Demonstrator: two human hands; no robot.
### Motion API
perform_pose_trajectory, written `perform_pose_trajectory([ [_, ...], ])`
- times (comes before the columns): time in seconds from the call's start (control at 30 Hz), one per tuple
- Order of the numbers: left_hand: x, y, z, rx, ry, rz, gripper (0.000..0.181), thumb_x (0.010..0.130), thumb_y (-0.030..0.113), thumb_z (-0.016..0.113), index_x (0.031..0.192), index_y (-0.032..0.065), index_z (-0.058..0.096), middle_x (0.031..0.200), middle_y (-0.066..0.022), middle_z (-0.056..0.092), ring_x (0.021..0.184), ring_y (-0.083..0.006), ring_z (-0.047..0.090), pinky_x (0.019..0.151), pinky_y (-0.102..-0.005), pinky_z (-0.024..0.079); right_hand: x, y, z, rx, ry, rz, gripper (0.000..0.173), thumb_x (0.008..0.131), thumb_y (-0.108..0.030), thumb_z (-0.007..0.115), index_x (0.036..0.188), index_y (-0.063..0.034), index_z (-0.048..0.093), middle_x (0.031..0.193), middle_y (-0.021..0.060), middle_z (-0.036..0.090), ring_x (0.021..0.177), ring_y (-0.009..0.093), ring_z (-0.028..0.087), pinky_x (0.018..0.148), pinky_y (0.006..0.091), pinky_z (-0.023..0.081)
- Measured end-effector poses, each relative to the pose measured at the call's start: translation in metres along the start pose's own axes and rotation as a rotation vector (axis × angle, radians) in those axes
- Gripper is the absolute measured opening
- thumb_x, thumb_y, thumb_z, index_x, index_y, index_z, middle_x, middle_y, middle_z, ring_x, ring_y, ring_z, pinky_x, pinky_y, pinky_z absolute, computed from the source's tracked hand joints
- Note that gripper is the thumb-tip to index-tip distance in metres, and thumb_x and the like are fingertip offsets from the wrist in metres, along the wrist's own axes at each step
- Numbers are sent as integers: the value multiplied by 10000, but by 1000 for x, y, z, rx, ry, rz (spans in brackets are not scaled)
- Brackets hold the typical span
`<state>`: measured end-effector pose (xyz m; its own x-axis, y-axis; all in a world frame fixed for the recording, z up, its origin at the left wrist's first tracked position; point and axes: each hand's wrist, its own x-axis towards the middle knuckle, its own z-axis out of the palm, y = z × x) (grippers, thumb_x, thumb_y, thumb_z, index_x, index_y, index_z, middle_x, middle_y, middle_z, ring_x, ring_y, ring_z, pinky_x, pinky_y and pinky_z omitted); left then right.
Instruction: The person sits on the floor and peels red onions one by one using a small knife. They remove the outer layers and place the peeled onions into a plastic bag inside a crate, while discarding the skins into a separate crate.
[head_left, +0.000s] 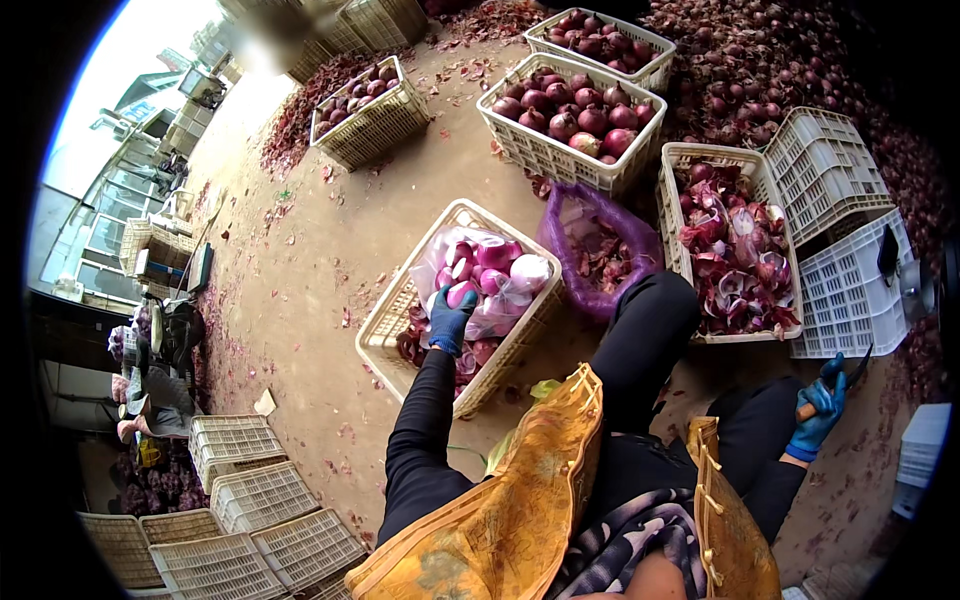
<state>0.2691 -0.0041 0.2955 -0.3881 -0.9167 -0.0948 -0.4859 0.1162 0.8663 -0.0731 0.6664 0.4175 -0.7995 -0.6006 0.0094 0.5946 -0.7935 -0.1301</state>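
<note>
My left hand (451, 321), in a blue glove, reaches into a cream plastic crate (382, 345). Its thumb and fingers are around a peeled red onion (460, 293). More peeled onions (493, 253), one of them nearly white, lie around it on a clear plastic bag (430, 268) inside the crate. Dark onion skins show beneath the bag. On the other side, my right hand (819, 412), also gloved in blue, holds a knife (860, 367) beside my knee. The knife's wooden handle is partly covered by my fingers, and its dark blade points up and outward.
A purple mesh sack (564, 259) with skins stands past my knee. Right of it is a crate of onion peelings (739, 247). Crates of unpeeled onions (574, 112) stand ahead, before a large onion heap (735, 75). Stacked crates (262, 495) are at lower left.
</note>
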Motion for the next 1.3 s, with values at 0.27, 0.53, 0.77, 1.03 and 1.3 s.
perform_pose_trajectory([
  [0.27, 19, -36, 19, -61, 46, -14, 759, 742, 352, 835, 1298, -47, 505, 1150, -143, 618, 1026, -218, 596, 893, -328, 488, -12, 1, 2, -29, 10, -36, 478, 1048, -296, 310, 1473, -84, 361, 1331, 245, 542, 438, 95, 443, 434, 237, 437],
  [0.53, 54, -45, -6, -895, -204, -380, 510, 890, 368, 692, 1282, 102, 504, 1104, -89, 608, 979, -252, 623, 828, -439, 565, -10, -2, -2, -30, 24, -38, 503, 1053, -322, 270, 1497, -89, 311, 1356, 267, 513, 426, 91, 441, 437, 237, 435],
  [0.77, 107, -70, -47, -983, -407, -949, 647, 821, 461, 736, 1301, 117, 474, 1225, -154, 562, 1064, -316, 568, 956, -493, 499, -5, 3, -1, -92, 3, -46, 490, 1056, -297, 282, 1495, -83, 313, 1392, 269, 478, 433, 79, 423, 445, 223, 418],
  [1.03, 130, -65, -35, -626, -149, -382, 682, 880, 259, 692, 1462, 283, 338, 1299, -127, 507, 1153, -262, 536, 838, -480, 550, -12, 1, 10, -142, 38, -109, 485, 1054, -267, 302, 1495, -66, 302, 1386, 272, 483, 432, 73, 409, 439, 220, 409],
  [1.3, 135, -80, -54, -39, 74, -123, 814, 826, 45, 570, 1533, 205, 199, 882, -93, 609, 683, -167, 603, 558, -281, 499, -10, 3, 4, -169, 39, -116, 490, 1055, -266, 295, 1501, -62, 287, 1391, 276, 475, 434, 75, 413, 446, 225, 411],
])
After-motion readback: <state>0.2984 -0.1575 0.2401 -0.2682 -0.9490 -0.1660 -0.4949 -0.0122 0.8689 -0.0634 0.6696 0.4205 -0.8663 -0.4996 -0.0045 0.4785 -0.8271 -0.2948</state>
